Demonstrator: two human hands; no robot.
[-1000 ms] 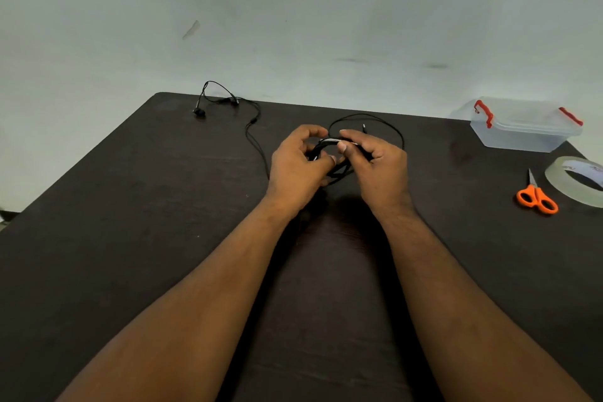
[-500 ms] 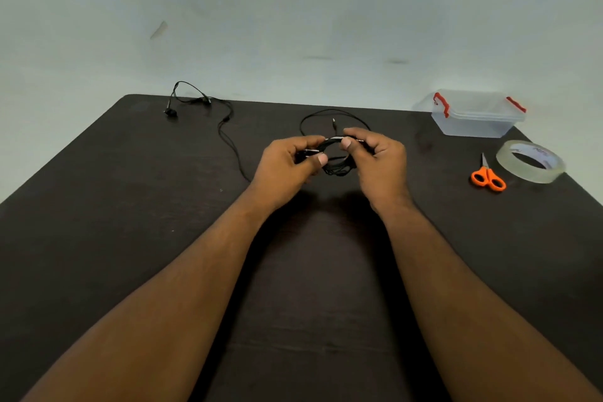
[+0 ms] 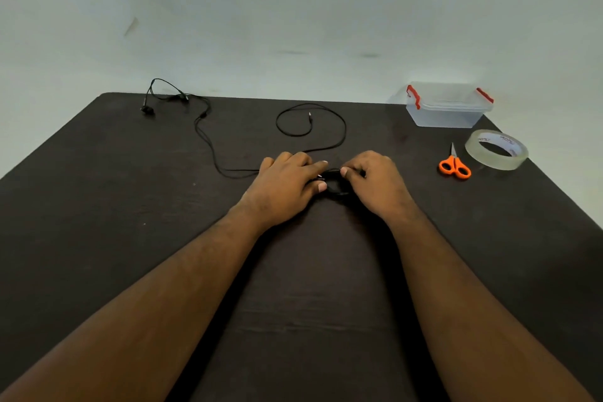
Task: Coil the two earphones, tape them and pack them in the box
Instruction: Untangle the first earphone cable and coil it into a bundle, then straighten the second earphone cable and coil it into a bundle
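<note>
A small coil of black earphone cable (image 3: 336,190) lies low on the dark table (image 3: 98,206), between my two hands. My left hand (image 3: 287,184) pinches its left side with thumb and forefinger. My right hand (image 3: 375,183) pinches its right side. A second black earphone (image 3: 208,140) lies uncoiled, its earbuds at the far left corner and its plug end looped behind my hands. A clear plastic box (image 3: 447,108) with red latches and its lid on stands at the far right. A roll of clear tape (image 3: 496,148) lies in front of the box.
Orange-handled scissors (image 3: 454,166) lie left of the tape roll. A pale wall rises behind the table's far edge. The loose cable runs across the table just behind and left of my left hand.
Both hands have lowered the coil from above the table down to its surface. The camera has tilted, so more of the right side shows.
</note>
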